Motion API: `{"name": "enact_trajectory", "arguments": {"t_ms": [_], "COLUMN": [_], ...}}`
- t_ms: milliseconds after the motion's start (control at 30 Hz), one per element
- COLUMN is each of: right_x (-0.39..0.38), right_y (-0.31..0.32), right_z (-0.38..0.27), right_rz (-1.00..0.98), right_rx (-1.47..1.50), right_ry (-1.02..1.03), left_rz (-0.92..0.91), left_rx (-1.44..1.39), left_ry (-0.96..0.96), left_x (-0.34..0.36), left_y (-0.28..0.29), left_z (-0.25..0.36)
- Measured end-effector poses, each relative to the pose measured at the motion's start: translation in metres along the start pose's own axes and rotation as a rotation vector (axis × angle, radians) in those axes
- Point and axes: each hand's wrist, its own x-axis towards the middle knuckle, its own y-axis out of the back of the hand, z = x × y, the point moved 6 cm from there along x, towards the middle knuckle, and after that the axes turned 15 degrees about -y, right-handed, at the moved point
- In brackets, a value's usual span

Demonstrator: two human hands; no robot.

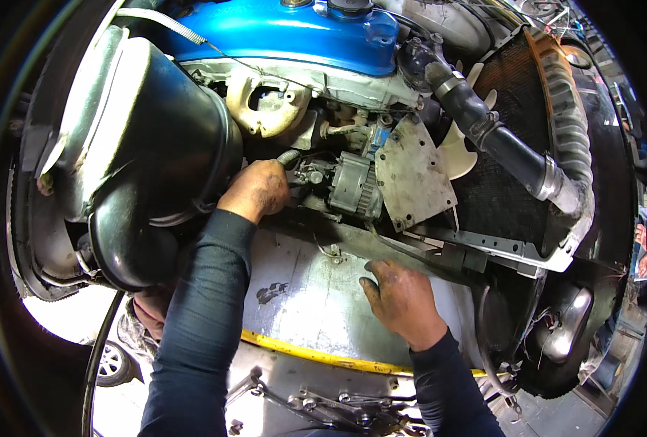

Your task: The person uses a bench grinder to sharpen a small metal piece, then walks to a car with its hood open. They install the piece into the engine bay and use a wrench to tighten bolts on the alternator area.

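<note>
My left hand [258, 191] reaches into the engine bay, left of the alternator [353, 183]. It is closed, with the fingers curled down out of sight. A short ribbed tube [288, 157] shows right at its knuckles; whether the hand grips this tube I cannot make out. My right hand [405, 302] is over the pale metal panel [316, 291] at the front, thumb apart from slightly bent fingers, nothing in it. Above the alternator, a blue fitting [379, 138] joins a pipe. A flat grey plate with holes [414, 171] stands to its right.
A big black air-filter housing [170, 131] fills the left side. Behind lies the blue valve cover [287, 36]. To the right are a fan [454, 153], a black radiator hose [509, 149] and the radiator [509, 80]. Wrenches [338, 408] lie below the yellow edge strip [323, 352].
</note>
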Motion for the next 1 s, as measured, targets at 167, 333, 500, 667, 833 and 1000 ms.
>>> {"name": "enact_trajectory", "arguments": {"t_ms": [167, 333, 500, 667, 833, 1000], "right_x": [0.004, 0.002, 0.001, 0.000, -0.001, -0.005], "right_y": [0.000, -0.001, 0.000, -0.003, -0.006, 0.012], "right_z": [0.005, 0.006, 0.005, 0.004, 0.007, -0.007], "right_rz": [0.006, -0.031, -0.038, -0.040, -0.081, -0.003], "right_rx": [-0.049, -0.067, -0.018, 0.011, 0.035, 0.252], "right_ry": [-0.049, -0.037, -0.025, 0.009, -0.045, -0.083], "left_rz": [-0.247, -0.281, -0.258, -0.313, 0.236, 0.613], "left_rx": [-0.056, 0.218, 0.368, 0.646, 0.030, -0.060], "left_ry": [-0.020, -0.371, -0.432, -0.572, -0.039, -0.121], "left_x": [-0.007, 0.002, -0.005, -0.062, -0.171, -0.243], "left_y": [-0.006, -0.043, -0.095, -0.095, -0.024, 0.010], "left_z": [0.007, 0.036, 0.014, -0.015, 0.027, 0.084]}}
